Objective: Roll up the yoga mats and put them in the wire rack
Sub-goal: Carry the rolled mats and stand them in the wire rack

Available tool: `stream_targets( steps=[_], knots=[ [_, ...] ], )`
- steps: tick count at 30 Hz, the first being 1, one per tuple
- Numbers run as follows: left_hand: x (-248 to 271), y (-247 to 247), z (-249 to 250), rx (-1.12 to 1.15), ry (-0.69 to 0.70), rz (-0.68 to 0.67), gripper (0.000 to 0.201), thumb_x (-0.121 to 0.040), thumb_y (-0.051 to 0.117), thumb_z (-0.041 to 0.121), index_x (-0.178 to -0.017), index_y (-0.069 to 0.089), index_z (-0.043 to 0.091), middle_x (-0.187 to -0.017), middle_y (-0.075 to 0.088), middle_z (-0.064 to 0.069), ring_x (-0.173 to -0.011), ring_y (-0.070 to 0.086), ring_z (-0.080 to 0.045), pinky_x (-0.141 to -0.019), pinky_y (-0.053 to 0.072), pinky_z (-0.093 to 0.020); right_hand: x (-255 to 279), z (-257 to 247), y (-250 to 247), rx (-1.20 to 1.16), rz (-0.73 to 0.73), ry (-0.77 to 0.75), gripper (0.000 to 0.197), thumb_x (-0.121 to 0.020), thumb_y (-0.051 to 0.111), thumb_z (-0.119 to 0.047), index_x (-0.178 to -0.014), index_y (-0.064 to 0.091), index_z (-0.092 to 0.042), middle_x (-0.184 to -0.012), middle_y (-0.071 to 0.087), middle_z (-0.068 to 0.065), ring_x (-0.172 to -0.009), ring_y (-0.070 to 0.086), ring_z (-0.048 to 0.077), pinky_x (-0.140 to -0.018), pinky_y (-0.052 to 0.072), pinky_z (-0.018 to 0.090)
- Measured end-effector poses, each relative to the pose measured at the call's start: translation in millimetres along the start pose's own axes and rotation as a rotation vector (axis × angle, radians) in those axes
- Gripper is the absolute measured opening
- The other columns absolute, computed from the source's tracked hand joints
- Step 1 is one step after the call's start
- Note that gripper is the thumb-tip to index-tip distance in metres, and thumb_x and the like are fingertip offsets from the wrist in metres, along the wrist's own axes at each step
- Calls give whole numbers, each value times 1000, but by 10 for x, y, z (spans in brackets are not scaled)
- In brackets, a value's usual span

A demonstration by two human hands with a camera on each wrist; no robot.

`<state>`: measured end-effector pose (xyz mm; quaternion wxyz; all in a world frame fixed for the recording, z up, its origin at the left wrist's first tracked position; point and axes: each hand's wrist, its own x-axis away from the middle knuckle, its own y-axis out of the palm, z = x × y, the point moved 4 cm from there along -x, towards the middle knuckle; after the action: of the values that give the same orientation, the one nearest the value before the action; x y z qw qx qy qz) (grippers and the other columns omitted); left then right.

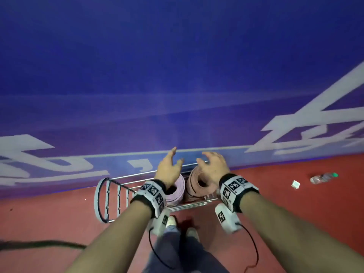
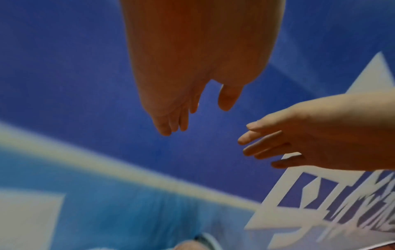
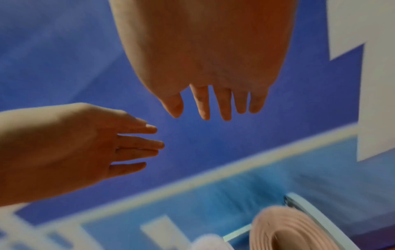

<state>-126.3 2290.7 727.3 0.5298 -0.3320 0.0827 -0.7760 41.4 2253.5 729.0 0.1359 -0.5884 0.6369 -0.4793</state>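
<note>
Left hand (image 1: pixel 169 170) and right hand (image 1: pixel 213 166) both spread, fingers loose, gripping nothing, poised just above 2 rolled mats at lower centre of head view. Pale pink rolled mat (image 1: pixel 178 191) and dusty salmon rolled mat (image 1: pixel 197 181) stood upright, side by side, in silver wire rack (image 1: pixel 110 198). Risk: loosely wound rolls might unfurl or tip, unsupported. Forearms extended forward, palms facing inward.
</note>
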Motion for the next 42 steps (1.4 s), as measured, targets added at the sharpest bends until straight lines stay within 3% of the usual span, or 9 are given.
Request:
stream_targets(
  steps=[6, 14, 17, 23, 27, 29, 35, 39, 42],
  knots=[
    [107, 31, 1261, 53, 368, 6, 53, -101, 57, 22, -151, 40, 16, -149, 50, -9, -138, 46, -21, -107, 31, -22, 342, -141, -1043, -235, 285, 23, 47, -97, 57, -36, -136, 56, -11, -139, 56, 13, -134, 44, 29, -113, 30, 33],
    [348, 217, 2356, 0, 814, -197, 48, -102, 50, 21, -149, 43, 20, -152, 47, 0, -140, 42, -13, -116, 34, -33, 730, -222, -1894, -272, 646, 46, 44, -99, 52, -28, -139, 53, -8, -140, 55, 13, -135, 43, 28, -112, 28, 33],
    [447, 232, 2419, 41, 856, -254, 46, -103, 51, 24, -148, 44, 22, -150, 48, 3, -138, 43, -8, -113, 34, -26, 957, -166, -1921, -337, 739, 125, 46, -99, 54, -30, -141, 52, -10, -143, 53, 9, -136, 41, 24, -112, 25, 30],
    [726, 529, 2316, 138, 797, -439, 43, -104, 49, 22, -146, 47, 19, -147, 51, 4, -135, 45, -6, -114, 34, -26, 1689, 199, -1869, -456, 922, 331, 49, -98, 56, -34, -140, 54, -8, -140, 57, 10, -134, 46, 23, -109, 28, 26],
    [1136, 983, 2296, 37, 866, -607, 45, -105, 49, 26, -148, 44, 20, -150, 49, 3, -139, 42, -11, -117, 32, -34, 2237, 515, -1779, -471, 1024, 495, 49, -97, 57, -36, -139, 55, -10, -133, 61, 13, -128, 51, 26, -109, 31, 31],
    [1420, 1230, 2294, -1, 903, -709, 45, -105, 48, 28, -149, 43, 22, -152, 47, 5, -139, 40, -9, -117, 32, -33, 2541, 655, -1733, -485, 1071, 553, 49, -97, 57, -36, -138, 55, -9, -135, 60, 12, -129, 51, 25, -112, 31, 35],
    [2370, 1931, 2249, -59, 1038, -891, 44, -104, 50, 25, -148, 45, 19, -150, 48, 2, -138, 42, -9, -117, 31, -33, 3718, 1141, -1518, -535, 1230, 719, 49, -98, 57, -34, -141, 53, -11, -141, 56, 10, -133, 47, 22, -108, 30, 27],
    [3204, 2414, 2124, -117, 1085, -1004, 44, -103, 49, 29, -147, 45, 23, -149, 49, 2, -140, 40, -15, -118, 30, -38, 4561, 1482, -1294, -590, 1306, 791, 50, -99, 54, -36, -143, 51, -14, -145, 53, 7, -137, 43, 20, -112, 30, 29],
    [3891, 2761, 1957, -124, 1111, -1088, 45, -104, 51, 24, -148, 44, 21, -151, 48, 2, -139, 41, -10, -118, 30, -36, 5252, 1744, -1119, -619, 1361, 842, 50, -99, 54, -38, -143, 50, -16, -144, 53, 6, -136, 44, 19, -112, 31, 30]
  ],
)
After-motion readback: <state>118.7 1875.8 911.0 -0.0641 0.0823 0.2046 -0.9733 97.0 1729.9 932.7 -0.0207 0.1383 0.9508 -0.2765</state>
